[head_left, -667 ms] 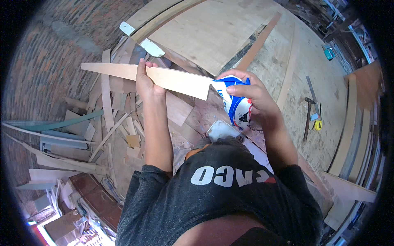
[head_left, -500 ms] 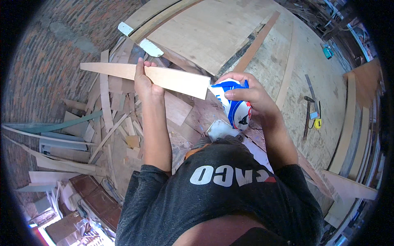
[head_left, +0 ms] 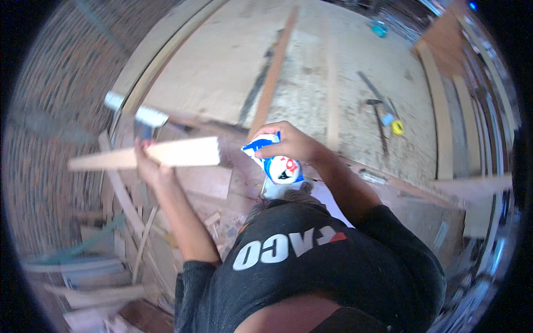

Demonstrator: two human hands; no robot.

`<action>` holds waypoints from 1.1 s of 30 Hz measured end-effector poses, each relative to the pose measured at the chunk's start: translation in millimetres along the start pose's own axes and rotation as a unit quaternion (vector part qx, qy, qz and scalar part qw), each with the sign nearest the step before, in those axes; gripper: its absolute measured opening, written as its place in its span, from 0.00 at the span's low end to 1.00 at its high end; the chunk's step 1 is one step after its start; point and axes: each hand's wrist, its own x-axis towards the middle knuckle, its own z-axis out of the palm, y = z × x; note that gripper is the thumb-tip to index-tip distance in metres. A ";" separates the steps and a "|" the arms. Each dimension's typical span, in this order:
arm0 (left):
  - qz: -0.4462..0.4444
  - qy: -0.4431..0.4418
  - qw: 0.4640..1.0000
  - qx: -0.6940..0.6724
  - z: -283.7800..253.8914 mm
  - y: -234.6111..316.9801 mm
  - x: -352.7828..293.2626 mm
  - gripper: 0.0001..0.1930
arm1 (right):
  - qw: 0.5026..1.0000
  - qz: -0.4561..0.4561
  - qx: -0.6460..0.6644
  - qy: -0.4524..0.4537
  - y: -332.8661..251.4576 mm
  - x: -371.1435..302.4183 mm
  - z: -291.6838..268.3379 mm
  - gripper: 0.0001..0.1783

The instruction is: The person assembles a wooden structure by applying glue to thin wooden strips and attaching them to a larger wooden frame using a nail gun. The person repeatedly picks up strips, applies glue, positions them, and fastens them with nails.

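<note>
A pale, narrow wooden board (head_left: 191, 151) is gripped near its middle by my left hand (head_left: 150, 166), its fingers wrapped round the edge. Its wider end points toward a soft blue-and-white packet (head_left: 284, 168) with a cat picture. My right hand (head_left: 290, 145) is closed round the packet's upper part, thumb across the front. The packet's tapered corner tilts up and left, a short gap from the board's end. Motion smears the left hand and the board somewhat.
A large plywood-topped workbench (head_left: 355, 77) lies ahead, with a brown wood strip (head_left: 275, 72), a hammer (head_left: 379, 119), a yellow tape measure (head_left: 397, 127) and a teal object (head_left: 378, 29) on it. Scrap wood (head_left: 105, 277) litters the lower left beside a brick wall (head_left: 50, 122).
The whole view has swung, so the bench and both hands sit farther left. The packet's corner, earlier right at the board's end, is now apart from it. Both holds are unchanged.
</note>
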 end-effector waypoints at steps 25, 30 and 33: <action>0.201 -0.320 0.793 0.477 74.4 -158.5 -179.4 0.10 | 0.828 0.151 -0.243 0.481 231.7 -174.0 -273.9 0.29; 0.161 -0.361 0.794 0.462 91.2 -190.6 -194.8 0.11 | 0.841 0.188 -0.217 0.459 234.8 -182.3 -277.9 0.33; 0.134 -0.370 0.792 0.466 101.5 -200.7 -201.5 0.13 | 0.830 0.194 -0.215 0.477 235.9 -186.2 -275.8 0.31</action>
